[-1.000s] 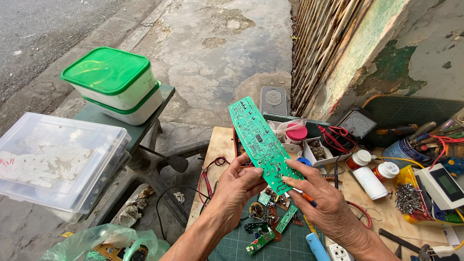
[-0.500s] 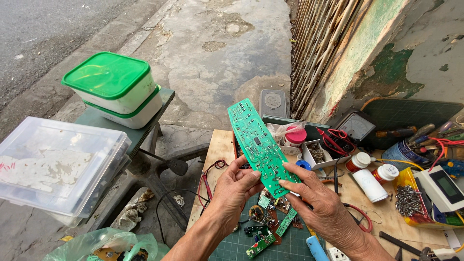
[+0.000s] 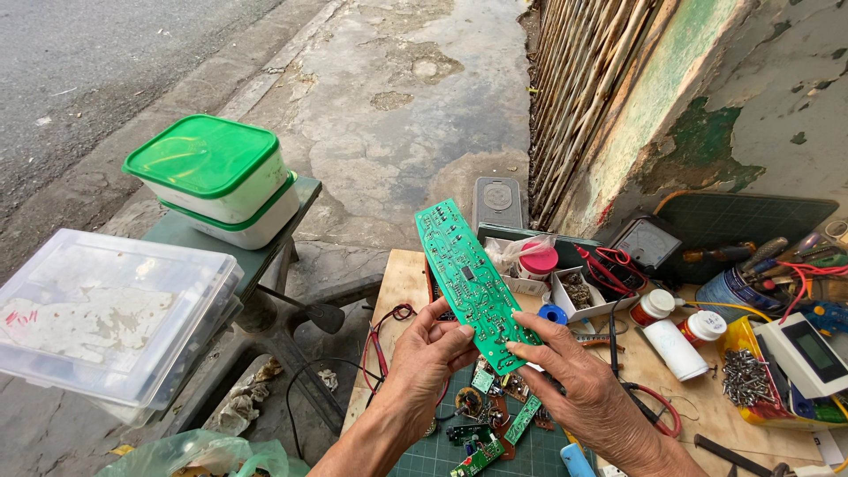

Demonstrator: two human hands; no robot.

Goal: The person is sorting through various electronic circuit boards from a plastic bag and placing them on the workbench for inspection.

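both hands grasp a long green printed circuit board (image 3: 473, 284) tilted up above the wooden workbench (image 3: 399, 281): the left hand (image 3: 430, 356) pinches its near left edge, the right hand (image 3: 576, 382) its near right end. small green board pieces (image 3: 484, 422) lie on the cutting mat (image 3: 442, 455) just beneath. white pill bottles (image 3: 676, 331) stand to the right, green-lidded plastic tubs (image 3: 216, 179) far left.

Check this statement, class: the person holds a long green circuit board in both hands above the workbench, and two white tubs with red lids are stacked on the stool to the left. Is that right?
Not quite. The head view shows the tubs' lids are green, not red. The rest holds: left hand and right hand both grip the long green circuit board above the workbench, and the two white tubs are stacked on the stool.
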